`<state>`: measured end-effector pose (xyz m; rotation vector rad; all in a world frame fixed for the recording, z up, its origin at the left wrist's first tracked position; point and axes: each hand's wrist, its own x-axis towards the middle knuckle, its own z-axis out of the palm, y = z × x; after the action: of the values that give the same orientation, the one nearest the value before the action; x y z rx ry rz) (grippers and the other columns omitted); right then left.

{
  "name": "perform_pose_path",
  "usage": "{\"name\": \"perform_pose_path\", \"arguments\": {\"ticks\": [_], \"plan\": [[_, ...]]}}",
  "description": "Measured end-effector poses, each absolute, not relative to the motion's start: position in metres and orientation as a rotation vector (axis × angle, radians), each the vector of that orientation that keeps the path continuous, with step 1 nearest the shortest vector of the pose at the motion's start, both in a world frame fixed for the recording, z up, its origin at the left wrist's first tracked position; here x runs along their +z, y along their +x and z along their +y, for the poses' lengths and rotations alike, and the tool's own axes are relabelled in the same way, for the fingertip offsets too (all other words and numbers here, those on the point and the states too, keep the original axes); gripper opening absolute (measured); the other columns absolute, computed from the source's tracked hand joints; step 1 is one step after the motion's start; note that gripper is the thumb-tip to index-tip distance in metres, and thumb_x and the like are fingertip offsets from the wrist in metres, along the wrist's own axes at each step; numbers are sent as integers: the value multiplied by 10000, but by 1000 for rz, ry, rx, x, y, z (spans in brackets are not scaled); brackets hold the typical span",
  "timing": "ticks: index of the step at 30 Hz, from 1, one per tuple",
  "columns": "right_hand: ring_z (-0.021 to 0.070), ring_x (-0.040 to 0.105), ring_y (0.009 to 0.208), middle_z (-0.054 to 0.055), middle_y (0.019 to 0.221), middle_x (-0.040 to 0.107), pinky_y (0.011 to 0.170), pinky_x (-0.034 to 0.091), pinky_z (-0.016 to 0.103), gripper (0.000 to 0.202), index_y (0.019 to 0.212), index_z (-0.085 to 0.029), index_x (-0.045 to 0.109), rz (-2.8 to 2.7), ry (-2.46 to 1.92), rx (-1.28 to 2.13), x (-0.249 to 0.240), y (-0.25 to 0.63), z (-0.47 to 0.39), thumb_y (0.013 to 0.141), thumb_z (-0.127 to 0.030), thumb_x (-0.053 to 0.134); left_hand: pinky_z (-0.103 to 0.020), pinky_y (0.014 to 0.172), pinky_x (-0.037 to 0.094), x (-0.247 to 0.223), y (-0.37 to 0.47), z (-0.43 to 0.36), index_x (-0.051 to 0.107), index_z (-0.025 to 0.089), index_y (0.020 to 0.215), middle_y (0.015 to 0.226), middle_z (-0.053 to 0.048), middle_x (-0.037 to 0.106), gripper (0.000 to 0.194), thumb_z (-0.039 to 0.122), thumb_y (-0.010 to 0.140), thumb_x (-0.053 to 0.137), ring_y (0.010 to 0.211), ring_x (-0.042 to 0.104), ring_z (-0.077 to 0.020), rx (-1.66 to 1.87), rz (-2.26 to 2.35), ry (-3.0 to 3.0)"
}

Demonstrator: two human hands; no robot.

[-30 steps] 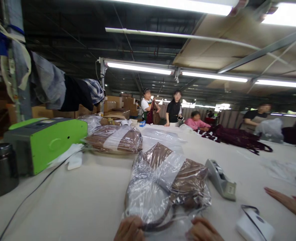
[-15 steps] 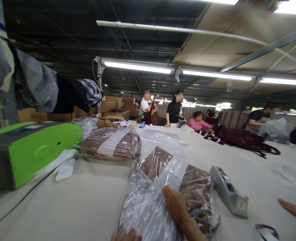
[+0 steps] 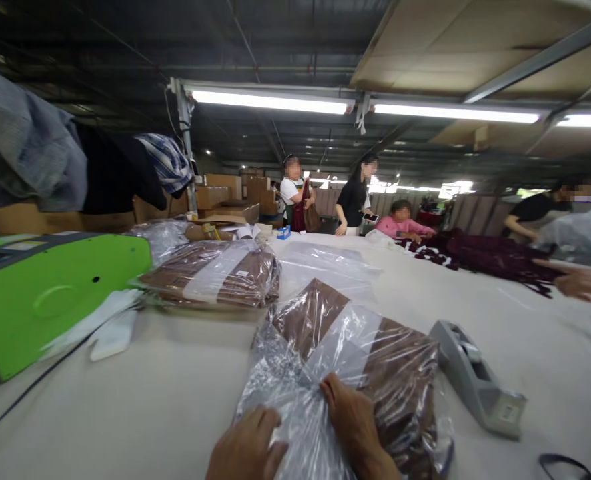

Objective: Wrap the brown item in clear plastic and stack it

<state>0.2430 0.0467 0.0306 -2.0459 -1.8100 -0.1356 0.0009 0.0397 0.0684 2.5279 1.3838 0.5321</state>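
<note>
A green-and-grey machine [image 3: 65,287] stands at the left, below hanging clothes [image 3: 118,167]. Cardboard boxes [image 3: 224,190] are stacked farther back. Fluorescent tubes [image 3: 275,101] shine overhead, and a person in pink [image 3: 393,227] is beside dark maroon fabric [image 3: 490,257].

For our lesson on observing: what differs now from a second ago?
The right hand left the near edge, moved forward and leftward, and now pinches the clear plastic farther in. A co-worker's hand at right moved farther away. The left hand stays on the plastic; tape dispenser and farther wrapped bundle stayed put.
</note>
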Motion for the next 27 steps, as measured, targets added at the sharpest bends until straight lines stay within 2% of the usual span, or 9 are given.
{"name": "perform_pose_path", "arguments": {"ticks": [3,5,13,21,27], "plan": [[168,732,685,-30,735,741,549,310,255,225,923,-253,614,-1830,-2027,-169,29,243,47,1018,-288,414,-305,861,439,110,45,71,639,284,1030,1063,-1,695,181,228,906,520,1016,641,-206,502,1294,2460],[164,731,684,-33,738,740,547,307,252,211,930,-252,611,-1830,-2009,-179,29,243,47,1016,-283,421,-297,869,430,116,71,92,646,260,1046,1060,-12,700,205,212,871,550,1016,641,-202,473,1244,2434],[161,731,698,-24,767,751,539,292,240,171,943,-251,616,-1814,-2067,-129,39,240,45,1004,-281,460,-267,764,415,89,96,123,681,235,887,930,-3,701,150,199,784,578,893,637,-174,412,1206,2388],[194,742,739,4,801,760,558,324,247,202,990,-240,604,-1817,-2149,-48,45,237,46,1014,-328,423,-274,795,405,81,102,125,660,203,877,948,-29,703,150,178,810,529,926,631,-180,415,1267,2344],[243,742,846,40,889,770,600,371,260,125,1042,-238,603,-1849,-2245,94,75,240,43,931,-251,548,-274,754,393,74,105,128,661,198,864,918,-30,701,153,175,801,524,893,639,-179,401,1296,2339]]}}
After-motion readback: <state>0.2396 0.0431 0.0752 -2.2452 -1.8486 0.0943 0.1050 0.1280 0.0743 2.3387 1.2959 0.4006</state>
